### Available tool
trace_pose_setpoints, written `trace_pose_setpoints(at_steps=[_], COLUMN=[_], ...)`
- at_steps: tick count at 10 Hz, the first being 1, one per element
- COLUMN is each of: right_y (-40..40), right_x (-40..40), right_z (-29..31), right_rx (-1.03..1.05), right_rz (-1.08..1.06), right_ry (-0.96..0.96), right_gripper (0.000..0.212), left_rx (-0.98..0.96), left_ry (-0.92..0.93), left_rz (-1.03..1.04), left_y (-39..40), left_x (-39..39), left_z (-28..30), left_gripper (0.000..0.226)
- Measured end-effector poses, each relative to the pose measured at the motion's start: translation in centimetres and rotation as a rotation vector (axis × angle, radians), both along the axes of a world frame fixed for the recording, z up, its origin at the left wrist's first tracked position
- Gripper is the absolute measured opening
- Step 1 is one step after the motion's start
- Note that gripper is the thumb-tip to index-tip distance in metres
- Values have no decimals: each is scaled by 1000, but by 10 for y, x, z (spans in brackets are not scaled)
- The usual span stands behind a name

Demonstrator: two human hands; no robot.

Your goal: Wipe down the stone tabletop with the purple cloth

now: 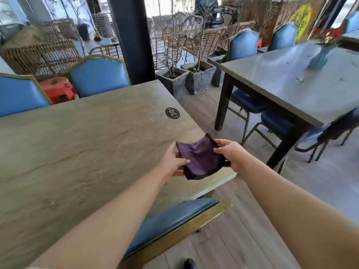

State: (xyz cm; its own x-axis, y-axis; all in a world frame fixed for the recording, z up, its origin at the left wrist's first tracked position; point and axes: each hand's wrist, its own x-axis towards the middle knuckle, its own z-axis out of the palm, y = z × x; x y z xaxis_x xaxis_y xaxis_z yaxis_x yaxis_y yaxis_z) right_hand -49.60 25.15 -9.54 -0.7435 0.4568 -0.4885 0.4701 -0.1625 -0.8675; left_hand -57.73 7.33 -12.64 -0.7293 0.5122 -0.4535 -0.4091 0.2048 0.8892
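A folded purple cloth [201, 157] hangs between my two hands over the near right corner of the beige stone tabletop [87, 144]. My left hand [172, 165] holds the cloth's left edge, with the thumb lying on top and the fingers underneath. On the other side, my right hand [232, 153] pinches the right edge with curled fingers. The cloth sags slightly in the middle, and I cannot tell whether it touches the stone.
A round black number plaque [172, 113] is set into the tabletop. A blue chair [174, 222] stands tucked in below my arms, and two blue chairs [99, 74] stand across the table. A second table [291, 84] with a vase stands to the right across a wooden-floor aisle.
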Motion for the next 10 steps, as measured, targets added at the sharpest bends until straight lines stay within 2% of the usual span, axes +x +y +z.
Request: trace_pose_setpoints(at_steps=[1,2,3,4,5,6,7,8,9,10], right_y=[19,38,57,73,87,90,85,80,78,81], right_x=[-8,-19,-26,-27,-26,-26,-27,-30,-25,-23], right_z=[-24,-44,-60,-81,-93,-93,-95,-102,-113,-118], right_rx=[-19,-9,0,48,371,756,929,1005,1066,1101], right_rz=[6,33,74,150,317,443,550,813,993,983], right_ry=[-38,-75,-89,-125,-191,-192,-33,-10,-9,20], right_gripper=[43,44,43,46,52,50,39,36,45,50], left_rx=[-56,-143,-235,-463,-699,-822,-887,-1013,-1097,-1098], left_ry=[44,105,159,332,462,504,669,716,604,473], left_rz=[29,5,-3,-108,-278,-311,-344,-522,-664,-815], left_y=[20,40,54,64,70,78,89,99,103,103], left_x=[6,1,-6,7,12,12,12,16,25,33], left_z=[-16,-35,-67,-61,-61,-55,-45,-36,-37,-31], left_gripper=[89,78,80,80,82,78,57,51,60,78])
